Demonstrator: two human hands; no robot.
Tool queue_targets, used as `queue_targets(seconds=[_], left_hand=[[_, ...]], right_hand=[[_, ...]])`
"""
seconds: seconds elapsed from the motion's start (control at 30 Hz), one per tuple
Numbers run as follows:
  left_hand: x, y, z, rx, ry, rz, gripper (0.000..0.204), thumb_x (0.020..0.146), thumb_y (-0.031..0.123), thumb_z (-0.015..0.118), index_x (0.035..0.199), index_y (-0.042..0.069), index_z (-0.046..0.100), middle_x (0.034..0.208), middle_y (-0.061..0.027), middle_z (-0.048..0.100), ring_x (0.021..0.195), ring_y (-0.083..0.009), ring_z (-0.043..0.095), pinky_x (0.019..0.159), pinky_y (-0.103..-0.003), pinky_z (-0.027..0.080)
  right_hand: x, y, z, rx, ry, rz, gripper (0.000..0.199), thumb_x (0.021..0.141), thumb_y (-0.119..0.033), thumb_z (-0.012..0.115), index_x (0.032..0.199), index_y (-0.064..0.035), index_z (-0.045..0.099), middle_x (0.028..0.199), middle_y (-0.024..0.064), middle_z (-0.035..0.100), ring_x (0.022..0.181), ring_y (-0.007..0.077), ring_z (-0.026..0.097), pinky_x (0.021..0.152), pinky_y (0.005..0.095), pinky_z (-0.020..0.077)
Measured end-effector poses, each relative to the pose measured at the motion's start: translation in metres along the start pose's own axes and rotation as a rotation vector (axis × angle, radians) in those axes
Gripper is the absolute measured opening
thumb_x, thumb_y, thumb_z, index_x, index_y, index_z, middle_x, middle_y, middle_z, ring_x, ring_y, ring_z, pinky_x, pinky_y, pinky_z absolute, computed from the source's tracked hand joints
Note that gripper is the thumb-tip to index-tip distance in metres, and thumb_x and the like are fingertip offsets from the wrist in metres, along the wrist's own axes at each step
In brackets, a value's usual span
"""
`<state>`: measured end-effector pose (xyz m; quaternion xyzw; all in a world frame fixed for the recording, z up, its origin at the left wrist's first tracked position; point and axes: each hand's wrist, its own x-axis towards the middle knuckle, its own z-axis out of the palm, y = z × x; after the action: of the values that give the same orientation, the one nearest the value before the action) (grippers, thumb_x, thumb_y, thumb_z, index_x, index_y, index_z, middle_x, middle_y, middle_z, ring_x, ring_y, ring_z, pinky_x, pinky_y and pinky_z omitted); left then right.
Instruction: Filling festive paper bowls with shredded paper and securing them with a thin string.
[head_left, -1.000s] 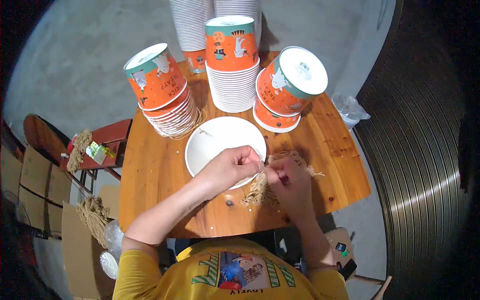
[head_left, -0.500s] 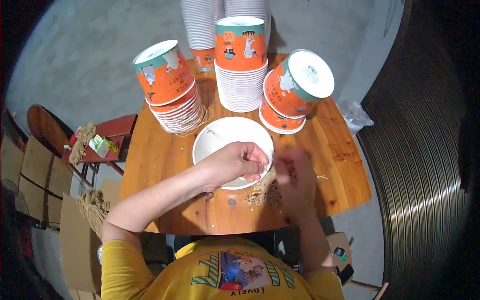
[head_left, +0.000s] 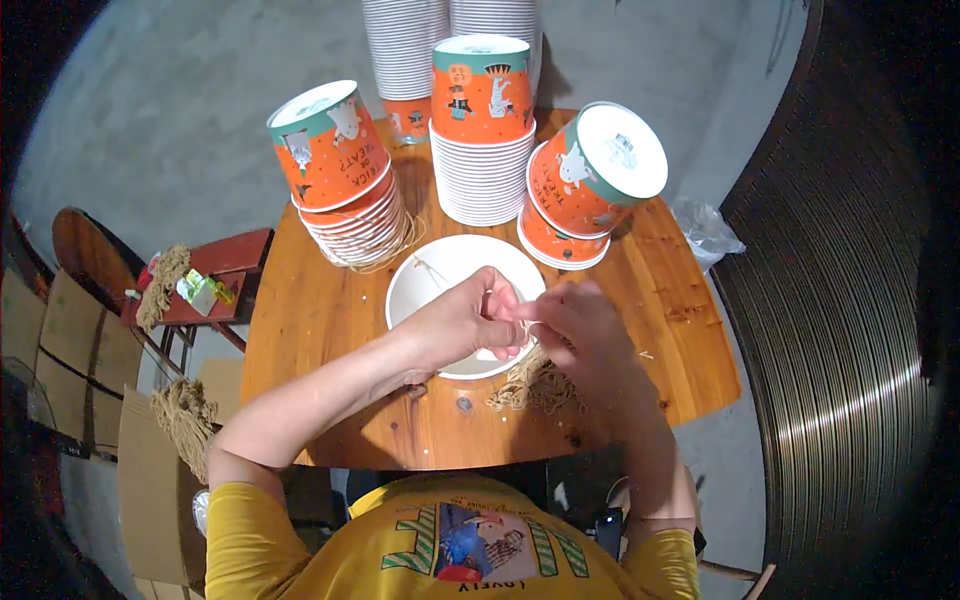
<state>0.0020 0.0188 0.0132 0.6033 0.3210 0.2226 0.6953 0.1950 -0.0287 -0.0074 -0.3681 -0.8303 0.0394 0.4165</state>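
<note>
A white paper bowl (head_left: 440,275) stands open on the wooden table (head_left: 310,320) in front of me. My left hand (head_left: 465,320) is curled over its near rim, fingers pinched on a thin piece of tan twine (head_left: 527,327). My right hand (head_left: 580,330) meets it at the bowl's right edge and pinches the same twine. A loose bundle of twine (head_left: 530,385) lies on the table just below both hands. A short strand of twine (head_left: 430,270) lies inside the bowl.
Three stacks of orange printed paper bowls (head_left: 345,190) (head_left: 482,130) (head_left: 585,185) crowd the far half of the table, the side ones tipped. Taller white stacks (head_left: 410,50) stand behind. A small red stool (head_left: 215,285) with twine sits left; cardboard boxes (head_left: 60,330) lie further left.
Both hands have moved closer together over the bowl's near right rim, now touching on the twine. The view has shifted slightly; the bowls have not moved.
</note>
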Motion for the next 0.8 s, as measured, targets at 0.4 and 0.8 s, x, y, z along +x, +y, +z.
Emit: queue_targets(seconds=[0.4, 0.8], left_hand=[[0.0, 0.001, 0.003, 0.014, -0.016, 0.03, 0.031, 0.081, -0.001, 0.065, 0.101, 0.003, 0.042, 0.08, -0.0052, 0.056, 0.071, -0.0112, 0.057, 0.064, -0.023, 0.047], [-0.003, -0.001, 0.004, 0.177, -0.016, 0.1, 0.029, 0.083, -0.001, 0.063, 0.102, 0.004, 0.042, 0.078, -0.0016, 0.054, 0.073, -0.008, 0.054, 0.067, -0.022, 0.045]], right_hand=[[-0.002, -0.005, -0.001, 0.166, 0.012, 0.206, 0.027, 0.068, 0.006, 0.064, 0.092, -0.0058, 0.059, 0.092, 0.0057, 0.06, 0.086, 0.0237, 0.057, 0.071, 0.0333, 0.0479], [-0.006, -0.001, -0.003, 0.412, -0.121, 0.426, 0.017, 0.075, 0.003, 0.064, 0.089, -0.0037, 0.058, 0.085, 0.0031, 0.057, 0.072, 0.0104, 0.057, 0.065, 0.0242, 0.0466]])
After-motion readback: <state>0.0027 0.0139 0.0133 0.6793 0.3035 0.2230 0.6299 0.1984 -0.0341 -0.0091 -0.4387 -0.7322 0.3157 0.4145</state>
